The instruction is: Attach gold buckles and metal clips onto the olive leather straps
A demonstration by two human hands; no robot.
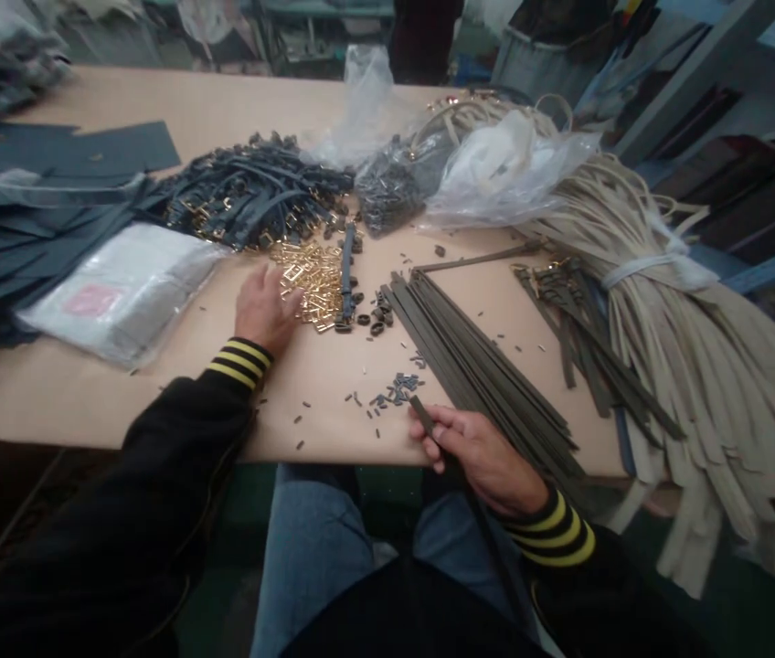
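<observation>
My left hand [268, 306] rests at the left edge of a pile of gold metal buckles [319, 274], thumb and fingers apart, with nothing visibly held. In my right hand [480, 452], pinched between thumb and fingers, is a dark olive strap [421, 413]; its end points up and its length hangs below the table edge. Small dark metal clips [398, 391] lie loose just beyond that strap end. To the right of them, a bundle of dark olive straps [483, 366] lies slantwise on the table.
A blue-grey strap [347, 274] and dark loops [377, 322] lie beside the buckles. Behind is a heap of buckled dark straps [257, 192]. A plastic-wrapped packet [123, 292] is at left; a tied bundle of beige straps [689, 347] overhangs the table [209, 411] at right.
</observation>
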